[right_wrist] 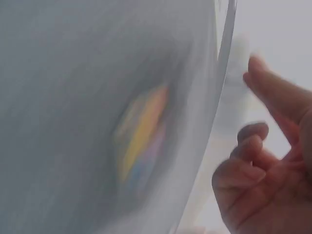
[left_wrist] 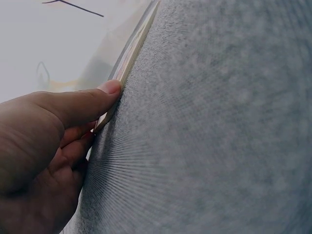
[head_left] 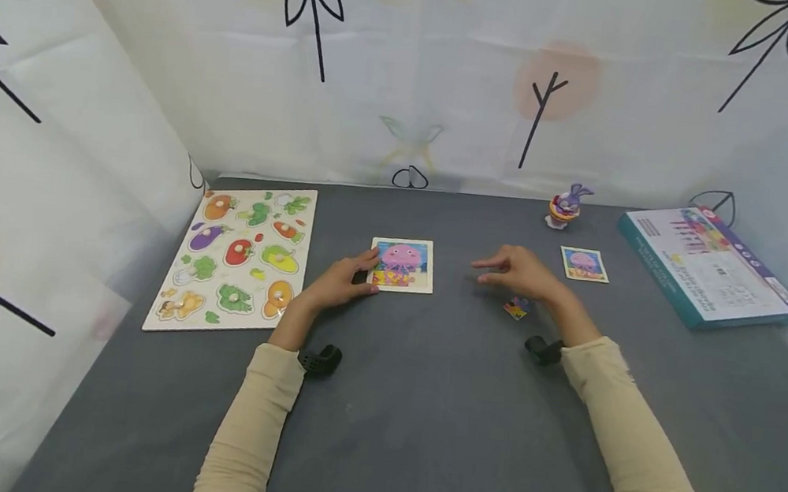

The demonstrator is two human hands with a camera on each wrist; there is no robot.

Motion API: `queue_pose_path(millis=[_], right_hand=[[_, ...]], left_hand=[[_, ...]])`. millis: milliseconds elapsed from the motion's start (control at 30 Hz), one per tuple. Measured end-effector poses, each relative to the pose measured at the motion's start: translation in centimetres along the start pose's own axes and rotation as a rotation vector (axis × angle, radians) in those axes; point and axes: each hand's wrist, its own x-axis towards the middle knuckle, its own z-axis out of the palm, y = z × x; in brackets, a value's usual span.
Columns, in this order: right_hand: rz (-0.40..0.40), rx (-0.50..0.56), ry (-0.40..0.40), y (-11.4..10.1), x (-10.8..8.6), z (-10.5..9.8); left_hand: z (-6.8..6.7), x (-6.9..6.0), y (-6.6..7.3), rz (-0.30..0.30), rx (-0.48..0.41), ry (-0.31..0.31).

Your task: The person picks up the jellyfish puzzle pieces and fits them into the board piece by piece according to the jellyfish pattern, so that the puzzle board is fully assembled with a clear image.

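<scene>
A small square picture puzzle (head_left: 402,258) with a pink octopus-like creature lies in the middle of the table. My left hand (head_left: 335,283) grips its left edge, thumb at the near corner and fingers at the far side. In the left wrist view the thumb presses on the puzzle's pale edge (left_wrist: 127,73). To the right, my right hand (head_left: 521,272) hovers with the index finger pointing left and the other fingers bent, holding nothing. Below it lies a loose colourful puzzle piece (head_left: 516,308), blurred in the right wrist view.
A smaller card (head_left: 584,264) with a similar pink creature lies right of the right hand. Behind it stands a purple-eared figurine (head_left: 564,207). A teal-sided box (head_left: 712,269) lies far right. A vegetable peg board (head_left: 229,258) is at the left. A patterned cloth (head_left: 454,69) hangs behind.
</scene>
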Motion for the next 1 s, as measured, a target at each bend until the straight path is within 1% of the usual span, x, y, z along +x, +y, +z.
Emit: queue_pose_path(millis=[67,133,200,267,333,400,467,600,700,800,833,900,1000], right_hand=[[0.049,-0.003,-0.015,1.4,-1.5,-0.8],[0.096,-0.028,-0.045,2.2,-2.6,-1.2],[0.139,-0.075,-0.062,2.5,-3.2,-1.2],[0.189,-0.135,-0.065,2.4,-3.4,-1.0],[0.205,-0.198,-0.061,2.3,-3.4,-0.7],[0.198,-0.219,-0.06,2.3,-3.1,-0.2],[0.176,-0.211,-0.064,2.4,-2.9,0.1],[0.147,-0.146,-0.067,2.5,-2.9,0.2],[0.171,-0.146,-0.048,2.4,-3.7,-0.4],[0.2,-0.154,-0.03,2.5,-4.3,-0.8],[0.198,-0.169,-0.029,2.6,-4.3,-0.9],[0.172,-0.185,-0.035,2.6,-4.2,-0.8],[0.121,-0.211,-0.045,2.4,-3.8,-0.6]], left_hand=[[-0.4,-0.3,-0.3,-0.004,0.014,0.009],[-0.9,-0.7,-0.7,-0.018,0.023,0.018],[-1.2,-1.2,-1.0,-0.029,0.029,0.028],[-1.3,-1.4,-1.3,-0.028,0.034,0.033],[-1.4,-1.5,-1.4,-0.026,0.034,0.036],[-1.4,-1.5,-1.4,-0.027,0.038,0.041],[-1.2,-1.5,-1.3,-0.024,0.045,0.043],[-0.9,-1.4,-1.1,-0.024,0.047,0.038],[-0.9,-1.4,-0.9,-0.017,0.038,0.028],[-1.1,-1.4,-0.9,-0.032,0.028,0.029],[-1.3,-1.4,-0.8,-0.043,0.026,0.031],[-1.5,-1.5,-0.8,-0.063,0.028,0.037],[-1.6,-1.5,-0.8,-0.056,0.039,0.035]])
